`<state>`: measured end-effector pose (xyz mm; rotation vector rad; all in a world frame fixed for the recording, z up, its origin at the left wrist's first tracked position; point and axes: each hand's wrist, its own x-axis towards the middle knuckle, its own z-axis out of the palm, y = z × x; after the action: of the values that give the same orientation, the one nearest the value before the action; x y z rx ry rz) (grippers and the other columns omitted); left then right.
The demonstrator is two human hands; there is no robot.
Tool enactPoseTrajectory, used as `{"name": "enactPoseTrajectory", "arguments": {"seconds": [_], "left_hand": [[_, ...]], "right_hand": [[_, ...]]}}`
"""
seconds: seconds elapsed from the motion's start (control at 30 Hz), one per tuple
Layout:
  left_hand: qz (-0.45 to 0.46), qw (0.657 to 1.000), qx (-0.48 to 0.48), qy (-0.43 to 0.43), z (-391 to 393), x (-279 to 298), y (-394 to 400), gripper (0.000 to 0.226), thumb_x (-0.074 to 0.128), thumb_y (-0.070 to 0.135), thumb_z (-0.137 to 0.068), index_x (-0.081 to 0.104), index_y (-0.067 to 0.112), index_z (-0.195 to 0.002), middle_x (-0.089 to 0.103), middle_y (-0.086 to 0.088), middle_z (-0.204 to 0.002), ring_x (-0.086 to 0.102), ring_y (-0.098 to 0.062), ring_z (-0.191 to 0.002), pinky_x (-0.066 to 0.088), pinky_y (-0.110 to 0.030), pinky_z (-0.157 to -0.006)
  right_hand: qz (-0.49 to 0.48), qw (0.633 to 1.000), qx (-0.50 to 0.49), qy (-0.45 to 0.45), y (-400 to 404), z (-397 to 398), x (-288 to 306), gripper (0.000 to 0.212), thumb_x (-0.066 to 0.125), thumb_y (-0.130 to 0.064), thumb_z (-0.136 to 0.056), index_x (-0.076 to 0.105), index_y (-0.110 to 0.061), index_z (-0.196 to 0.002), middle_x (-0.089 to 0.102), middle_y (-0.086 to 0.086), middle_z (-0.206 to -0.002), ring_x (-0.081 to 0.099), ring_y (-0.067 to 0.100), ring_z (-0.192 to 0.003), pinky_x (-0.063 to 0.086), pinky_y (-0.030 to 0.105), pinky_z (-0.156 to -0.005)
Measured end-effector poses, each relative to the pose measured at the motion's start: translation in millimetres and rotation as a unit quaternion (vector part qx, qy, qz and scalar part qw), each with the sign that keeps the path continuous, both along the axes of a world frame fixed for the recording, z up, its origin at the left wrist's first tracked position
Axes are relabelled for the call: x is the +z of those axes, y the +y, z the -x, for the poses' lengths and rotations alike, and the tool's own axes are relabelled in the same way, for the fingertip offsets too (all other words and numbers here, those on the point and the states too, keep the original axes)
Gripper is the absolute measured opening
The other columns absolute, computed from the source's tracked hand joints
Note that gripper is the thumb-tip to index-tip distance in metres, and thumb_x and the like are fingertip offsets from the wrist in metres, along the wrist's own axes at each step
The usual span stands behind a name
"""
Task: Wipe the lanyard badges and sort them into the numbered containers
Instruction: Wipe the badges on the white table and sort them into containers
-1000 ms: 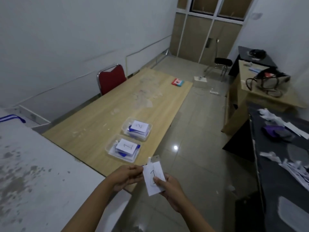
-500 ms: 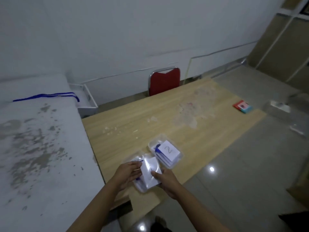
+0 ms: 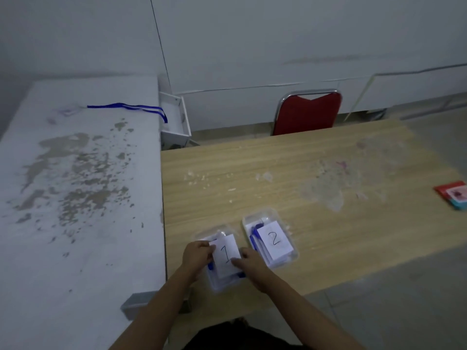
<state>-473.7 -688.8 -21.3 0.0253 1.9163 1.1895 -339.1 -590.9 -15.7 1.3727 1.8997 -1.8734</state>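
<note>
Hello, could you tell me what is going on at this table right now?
A person is sorting badges. Both the left hand and the right hand hold a white badge card marked 1 over the clear plastic container nearest them on the light wooden table. Beside it sits a second clear container labelled 2. A blue lanyard lies on the white table.

A person's two bare forearms reach forward and converge, hands close together. The left hand [image 3: 198,253] has its fingers curled inward, thumb and fingertips pinching the left edge of a white card marked "1" [image 3: 226,256]. The right hand [image 3: 250,261] lies knuckles up, its thumb pressed on the card's lower right corner and the other fingers tucked beneath it. The card spans the gap between the two sets of fingers.
</note>
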Motion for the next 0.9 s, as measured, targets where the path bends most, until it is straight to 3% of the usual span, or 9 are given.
{"name": "enactPoseTrajectory", "arguments": {"seconds": [0.07, 0.2, 0.27, 0.33, 0.47, 0.53, 0.6, 0.73, 0.9], "left_hand": [[0.020, 0.999, -0.005, 0.029, 0.0, -7.5, -0.7, 0.014, 0.064, 0.008, -0.090, 0.072, 0.002, -0.100, 0.069, -0.011, -0.086, 0.068, -0.026, -0.083, 0.060, -0.042, -0.078], [0.050, 0.997, -0.007, 0.054, -2.7, -15.6, -1.1, 0.013, 0.066, 0.015, -0.089, 0.071, 0.006, -0.096, 0.070, -0.012, -0.090, 0.068, -0.028, -0.087, 0.057, -0.046, -0.085], [0.066, 0.995, -0.015, 0.070, -3.7, -16.5, -0.3, 0.007, 0.067, 0.019, -0.089, 0.070, 0.013, -0.087, 0.071, -0.009, -0.088, 0.068, -0.026, -0.084, 0.057, -0.044, -0.083], [0.076, 0.993, -0.018, 0.094, -4.0, -17.0, 0.2, 0.010, 0.068, 0.020, -0.087, 0.066, 0.021, -0.078, 0.069, -0.004, -0.082, 0.068, -0.023, -0.081, 0.058, -0.038, -0.076], [0.079, 0.990, -0.013, 0.114, -2.7, -19.2, -0.8, 0.012, 0.069, 0.021, -0.086, 0.068, 0.012, -0.095, 0.067, -0.005, -0.090, 0.065, -0.018, -0.081, 0.054, -0.029, -0.070], [0.074, 0.990, -0.010, 0.117, -2.9, -20.8, -1.6, 0.015, 0.068, 0.019, -0.087, 0.068, 0.010, -0.097, 0.068, -0.006, -0.089, 0.065, -0.019, -0.080, 0.055, -0.031, -0.069], [0.072, 0.990, 0.001, 0.119, -4.4, -22.2, -1.9, 0.013, 0.068, 0.016, -0.086, 0.067, 0.007, -0.095, 0.068, -0.010, -0.089, 0.066, -0.026, -0.082, 0.057, -0.041, -0.076], [0.067, 0.989, 0.000, 0.129, -6.1, -23.1, -2.5, 0.014, 0.067, 0.016, -0.088, 0.066, 0.005, -0.095, 0.068, -0.012, -0.091, 0.065, -0.028, -0.086, 0.055, -0.043, -0.082], [0.052, 0.986, -0.026, 0.154, -8.5, -24.7, -6.5, 0.016, 0.069, 0.022, -0.088, 0.068, 0.006, -0.091, 0.069, -0.010, -0.091, 0.064, -0.022, -0.083, 0.053, -0.030, -0.077]], "right_hand": [[-0.076, 0.996, 0.045, -0.009, 0.6, 1.3, 1.2, 0.007, 0.061, -0.013, -0.092, 0.058, -0.007, -0.094, 0.060, 0.013, -0.097, 0.061, 0.026, -0.099, 0.055, 0.044, -0.089], [-0.166, 0.986, -0.005, 0.014, -3.3, 1.4, -1.8, 0.037, 0.072, -0.004, -0.081, 0.052, -0.003, -0.113, 0.058, 0.003, -0.101, 0.057, 0.015, -0.094, 0.044, 0.008, -0.071], [-0.189, 0.982, -0.024, 0.016, -7.3, 1.7, -3.3, 0.037, 0.073, -0.001, -0.079, 0.051, -0.003, -0.109, 0.055, -0.001, -0.094, 0.055, 0.012, -0.088, 0.041, 0.003, -0.064], [-0.205, 0.979, -0.008, 0.010, -8.7, 2.5, -5.1, 0.030, 0.072, -0.003, -0.080, 0.052, -0.004, -0.103, 0.055, -0.003, -0.090, 0.055, 0.011, -0.085, 0.041, 0.004, -0.064], [-0.258, 0.963, 0.072, -0.019, -6.1, 5.3, -2.3, 0.016, 0.068, -0.015, -0.086, 0.056, -0.008, -0.095, 0.060, 0.002, -0.089, 0.058, 0.017, -0.084, 0.048, 0.024, -0.071], [-0.284, 0.951, 0.113, -0.039, -5.4, 6.4, -1.0, 0.012, 0.064, -0.020, -0.089, 0.053, -0.014, -0.088, 0.054, -0.002, -0.079, 0.054, 0.016, -0.079, 0.040, 0.023, -0.064], [-0.310, 0.938, 0.148, -0.052, -6.0, 7.0, -0.6, 0.011, 0.060, -0.023, -0.091, 0.051, -0.018, -0.087, 0.050, -0.003, -0.080, 0.051, 0.015, -0.080, 0.035, 0.021, -0.067], [-0.364, 0.907, 0.196, -0.077, -6.9, 6.9, -1.3, 0.022, 0.054, -0.027, -0.096, 0.058, -0.009, -0.108, 0.058, 0.008, -0.109, 0.056, 0.020, -0.101, 0.042, 0.026, -0.085], [-0.399, 0.890, 0.210, -0.065, -5.0, 5.8, 1.2, 0.040, 0.054, -0.021, -0.095, 0.047, -0.016, -0.135, 0.056, 0.005, -0.122, 0.049, 0.020, -0.116, 0.042, 0.026, -0.091]]}}
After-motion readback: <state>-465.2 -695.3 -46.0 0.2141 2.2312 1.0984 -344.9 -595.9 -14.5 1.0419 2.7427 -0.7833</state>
